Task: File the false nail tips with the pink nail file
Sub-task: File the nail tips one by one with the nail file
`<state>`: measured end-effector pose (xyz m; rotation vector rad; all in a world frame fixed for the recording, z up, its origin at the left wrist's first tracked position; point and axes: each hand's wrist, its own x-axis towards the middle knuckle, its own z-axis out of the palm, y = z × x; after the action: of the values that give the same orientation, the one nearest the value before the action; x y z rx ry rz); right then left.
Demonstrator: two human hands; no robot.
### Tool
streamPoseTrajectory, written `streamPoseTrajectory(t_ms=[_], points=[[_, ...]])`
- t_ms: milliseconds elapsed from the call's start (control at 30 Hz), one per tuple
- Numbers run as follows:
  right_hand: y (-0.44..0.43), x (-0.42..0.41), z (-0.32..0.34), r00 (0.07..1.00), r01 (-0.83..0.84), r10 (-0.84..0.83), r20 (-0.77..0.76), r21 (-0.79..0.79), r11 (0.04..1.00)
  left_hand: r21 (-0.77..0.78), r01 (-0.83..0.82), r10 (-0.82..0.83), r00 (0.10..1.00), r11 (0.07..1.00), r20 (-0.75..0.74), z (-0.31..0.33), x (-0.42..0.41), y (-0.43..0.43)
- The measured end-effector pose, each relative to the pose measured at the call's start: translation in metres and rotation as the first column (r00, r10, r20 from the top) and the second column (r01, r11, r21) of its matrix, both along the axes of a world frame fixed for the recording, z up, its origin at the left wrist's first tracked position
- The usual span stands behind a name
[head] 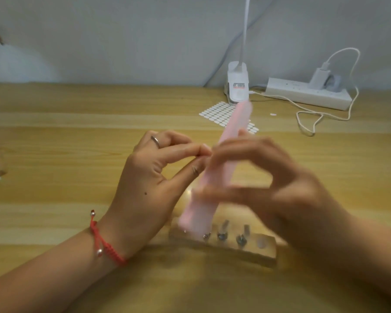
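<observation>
Head view puts both hands over the wooden table (77,132). The left hand (149,177) has thumb and forefinger pinched together, and its fingertips (201,150) meet just at the pink nail file (226,159). What they pinch is hidden, most likely a single false nail tip. The right hand (269,177), smeared with blur, grips the file around its middle with curled fingers.

The file's long axis runs from 1 o'clock at the far end to 7 o'clock at the near end, and the pinch lies at its 9 o'clock edge. Any filing stroke would therefore run along that slanted line, across the left fingertips.

More false nail tips (225,227) stand on small metal posts in a wooden block (253,254) at 6 o'clock of the hands, directly under the file's near end.

At 12 o'clock a white clip lamp base (237,86) carries a label with red and dark print, too blurred to read. No other writing shows
</observation>
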<state>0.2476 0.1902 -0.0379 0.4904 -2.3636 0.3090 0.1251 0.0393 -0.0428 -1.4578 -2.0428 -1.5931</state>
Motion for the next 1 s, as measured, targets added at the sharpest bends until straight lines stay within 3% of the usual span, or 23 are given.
streamPoseTrajectory(t_ms=[133,267,400,467,567,700,767,867,1000], points=[[0.021,-0.006,0.011,0.988,0.157,-0.156,0.018,-0.140,0.978,-0.002,-0.013,0.013,0.998,1.000,-0.069,0.002,0.004,0.002],[-0.004,0.003,0.000,0.999,-0.031,0.030,0.033,0.026,0.999,-0.028,0.007,-0.008,0.999,1.000,-0.037,-0.002,0.006,-0.001],[0.020,-0.006,0.015,0.990,0.139,-0.140,-0.009,-0.065,0.988,0.000,-0.010,0.010,1.000,1.000,-0.007,0.002,0.007,0.001],[0.014,-0.003,0.011,0.991,0.132,-0.133,-0.016,-0.057,0.990,-0.007,0.007,-0.007,1.000,1.000,0.019,0.001,0.007,0.001],[-0.003,0.003,0.002,1.000,-0.019,0.019,0.001,0.039,0.999,-0.008,0.055,-0.053,0.986,0.998,0.159,0.001,0.005,0.000],[0.021,-0.004,0.014,0.991,0.129,-0.134,-0.027,-0.148,0.980,-0.015,0.135,-0.122,0.932,0.991,0.342,0.002,0.003,0.003],[0.013,-0.003,0.008,0.993,0.107,-0.114,-0.037,-0.152,0.983,0.000,0.184,-0.167,0.892,0.983,0.419,0.001,0.004,0.002],[-0.006,0.001,0.000,0.997,0.014,-0.016,-0.076,-0.020,1.000,0.042,0.205,-0.193,0.806,0.978,0.560,0.001,0.004,0.002],[0.018,-0.004,0.010,0.980,0.160,-0.177,-0.086,-0.173,0.972,0.101,0.234,-0.241,0.709,0.967,0.662,0.001,0.002,0.004]])
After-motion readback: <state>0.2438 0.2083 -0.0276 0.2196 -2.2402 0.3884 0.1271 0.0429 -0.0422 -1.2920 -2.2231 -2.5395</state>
